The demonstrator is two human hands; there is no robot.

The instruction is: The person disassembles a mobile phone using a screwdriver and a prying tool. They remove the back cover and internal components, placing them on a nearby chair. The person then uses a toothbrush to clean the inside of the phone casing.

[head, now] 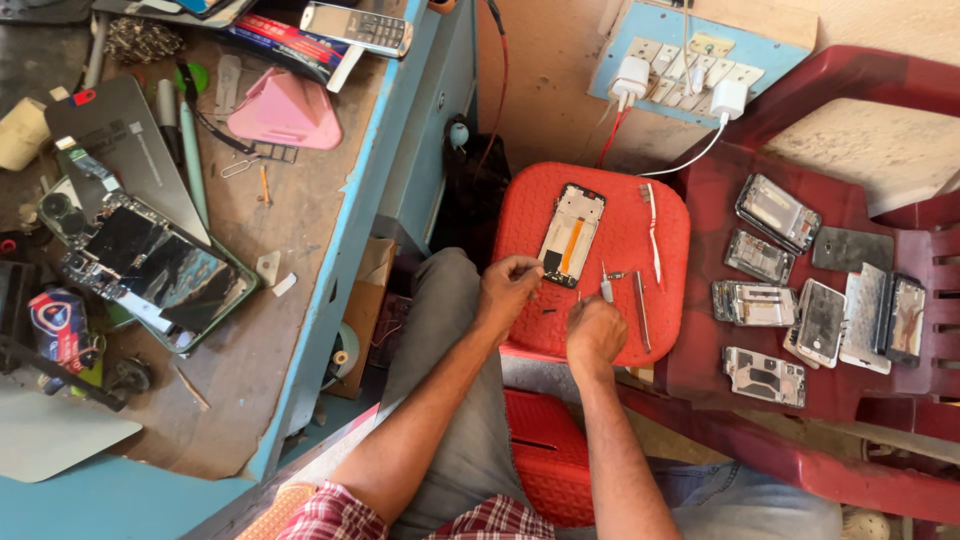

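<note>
Seen from above, near the centre of the frame: a red plastic stool [640, 230] with an opened phone frame [571, 235] lying on its upper left part, long side nearly upright, an orange strip down its middle.

Left hand [508, 285] at the stool's left edge, just below the phone frame's lower end, fingertips [528, 268] pinched together on something too small to make out. Right hand [594, 330] at the stool's lower middle, fingers curled shut around a small screwdriver [606, 288] whose pale handle juts up from the fist. Both hands close together, not touching.

Right of the screwdriver, a thin metal tool [641, 310] lying upright on the stool; above it, a white toothbrush [653, 232] with a red stripe, also lengthwise. A few tiny dark bits on the red surface between the hands, too small to tell apart.

Right side of the frame: a dark red plastic chair [700, 370] carrying a spread of stripped phone bodies and back covers [800, 300], laid flat side by side. Upper centre: a pale blue switchboard [770, 55] on the wall with two white chargers [632, 78] plugged in, cables hanging down.

Left half: a worn wooden workbench [290, 300] with a blue edge, cluttered. On it, a dismantled phone in a green case [150, 270], a pink wedge-shaped stand [285, 112] above, and a keypad phone [358, 27] at the top edge. Bottom of the frame: grey trousers and a checked shirt hem.
</note>
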